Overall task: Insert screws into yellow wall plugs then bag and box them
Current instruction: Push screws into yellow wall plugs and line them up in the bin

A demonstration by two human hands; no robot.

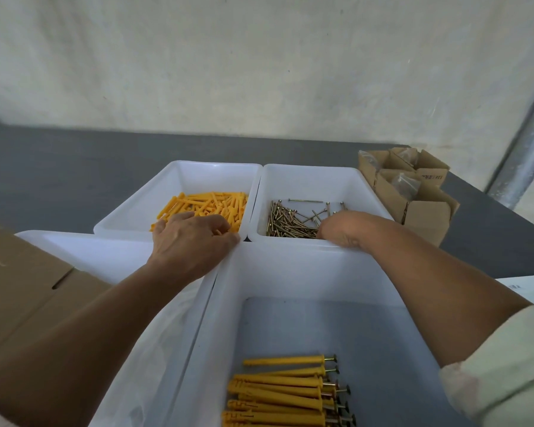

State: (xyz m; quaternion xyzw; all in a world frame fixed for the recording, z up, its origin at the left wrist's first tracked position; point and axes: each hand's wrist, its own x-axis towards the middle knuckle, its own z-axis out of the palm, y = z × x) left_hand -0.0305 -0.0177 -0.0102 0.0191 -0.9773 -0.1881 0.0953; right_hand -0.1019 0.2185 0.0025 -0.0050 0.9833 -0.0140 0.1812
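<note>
Pinching plugs point(204, 203) with curled left hand point(191, 241), centre frame; digging right hand point(346, 229) among screws point(287, 223), its hold impossible to tell. Probably handling light, stiff, slippery; best taking screws mid-shank.

Plugs, screws and finished pairs, each sort in its own white tub.
Loose yellow wall plugs point(210, 203) lie heaped toward the near-right corner of the far-left tub point(179, 177). Brassy screws point(290, 221) lie jumbled along the near edge of the far-right tub point(309, 180). Plugs with screws pushed in point(284, 392) lie side by side at the front tub's point(290, 272) near edge, heads pointing right.
</note>
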